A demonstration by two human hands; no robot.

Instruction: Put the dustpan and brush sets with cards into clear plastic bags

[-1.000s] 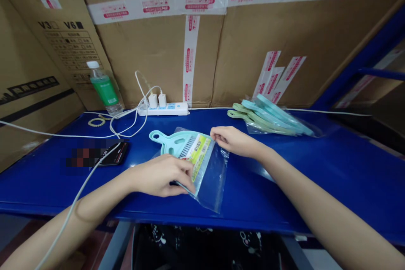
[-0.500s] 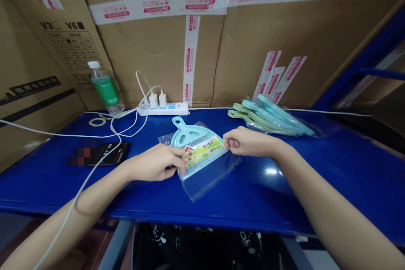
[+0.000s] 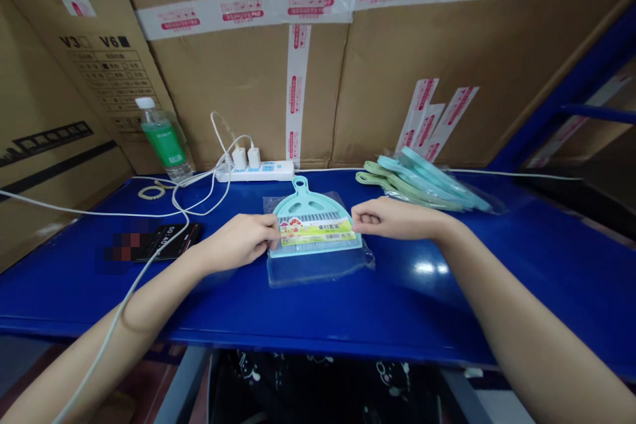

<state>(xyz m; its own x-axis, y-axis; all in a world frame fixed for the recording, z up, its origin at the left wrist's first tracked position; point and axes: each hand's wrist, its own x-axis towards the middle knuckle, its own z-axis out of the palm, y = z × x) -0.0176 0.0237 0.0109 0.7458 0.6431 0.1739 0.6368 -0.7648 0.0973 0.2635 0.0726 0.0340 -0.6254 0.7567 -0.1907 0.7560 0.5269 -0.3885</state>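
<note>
A small mint-green dustpan [image 3: 309,209] with a colourful label lies inside a clear plastic bag [image 3: 318,265] on the blue table [image 3: 497,278], handle pointing away from me. My left hand [image 3: 246,238] pinches the bag's left edge beside the dustpan. On the other side, my right hand [image 3: 392,218] grips the right edge with fingers curled. The bag's open end lies flat toward me.
A stack of mint and green dustpans in bags [image 3: 422,180] lies at the back right. A white power strip [image 3: 256,171] with chargers, a green-labelled bottle [image 3: 161,136], a bead bracelet [image 3: 152,192] and a black phone [image 3: 173,238] sit left. Cardboard boxes [image 3: 397,79] wall the back.
Both hands have turned the bagged dustpan clockwise and slid it away from me; its handle went from pointing left to pointing at the back wall.
</note>
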